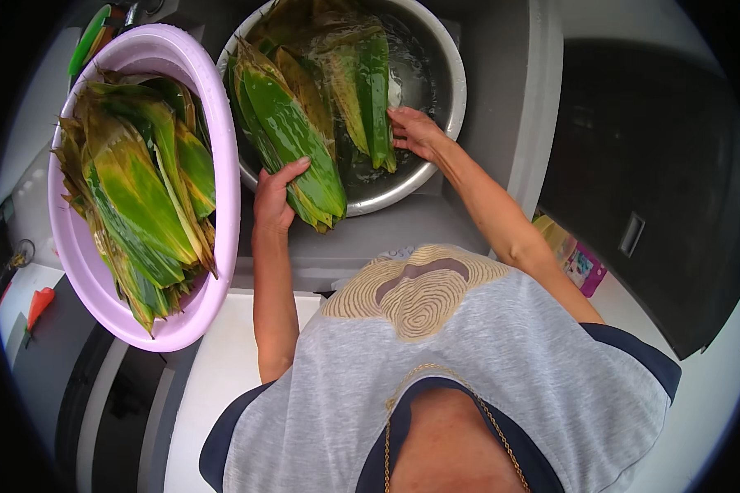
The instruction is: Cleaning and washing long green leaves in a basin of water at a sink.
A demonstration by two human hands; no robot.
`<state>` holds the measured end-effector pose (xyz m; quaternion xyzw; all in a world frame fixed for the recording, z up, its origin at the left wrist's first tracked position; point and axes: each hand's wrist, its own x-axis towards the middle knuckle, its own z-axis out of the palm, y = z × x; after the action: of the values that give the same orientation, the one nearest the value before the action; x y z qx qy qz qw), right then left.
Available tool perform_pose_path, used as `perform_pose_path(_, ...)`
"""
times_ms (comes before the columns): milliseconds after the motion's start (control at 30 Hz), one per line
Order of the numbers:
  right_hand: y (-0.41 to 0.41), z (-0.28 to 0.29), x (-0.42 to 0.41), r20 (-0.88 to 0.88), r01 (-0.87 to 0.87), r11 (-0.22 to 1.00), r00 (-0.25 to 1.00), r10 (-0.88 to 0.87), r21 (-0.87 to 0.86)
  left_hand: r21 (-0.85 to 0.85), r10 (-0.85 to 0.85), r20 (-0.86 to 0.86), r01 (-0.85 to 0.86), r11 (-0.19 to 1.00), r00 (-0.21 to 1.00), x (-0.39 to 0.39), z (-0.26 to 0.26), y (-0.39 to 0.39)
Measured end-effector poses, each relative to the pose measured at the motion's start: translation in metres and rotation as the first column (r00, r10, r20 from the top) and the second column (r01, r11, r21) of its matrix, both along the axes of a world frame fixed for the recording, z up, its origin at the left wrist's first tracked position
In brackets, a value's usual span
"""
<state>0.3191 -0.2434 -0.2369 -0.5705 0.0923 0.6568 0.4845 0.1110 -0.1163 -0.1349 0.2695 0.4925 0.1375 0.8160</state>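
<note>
A round metal basin (456,92) of water stands in front of me with long green and brown leaves in it. My left hand (277,194) grips a bundle of wet leaves (290,129) over the basin's near left rim, thumb on top. At the right side, my right hand (416,132) touches the edge of another group of leaves (373,98) lying in the water; its fingers are partly bent, and whether they grip a leaf I cannot tell. A pink plastic tub (222,154) on the left holds a pile of similar leaves (139,191), some yellowed and brown at the ends.
The basin sits inside a large grey sink (542,105). The pink tub is close against the basin's left side. Beyond the tub is a green-rimmed object (89,40). A dark panel (641,154) stands at the right, with a purple package (586,271) beside it.
</note>
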Motion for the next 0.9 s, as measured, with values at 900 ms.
perform_pose_path(900, 0.009, -0.006, 0.008, -0.153, 0.085, 0.995, 0.985, -0.076, 0.060, -0.043, -0.052, -0.034, 0.050, 0.998, 0.998, -0.004, -0.008, -0.013)
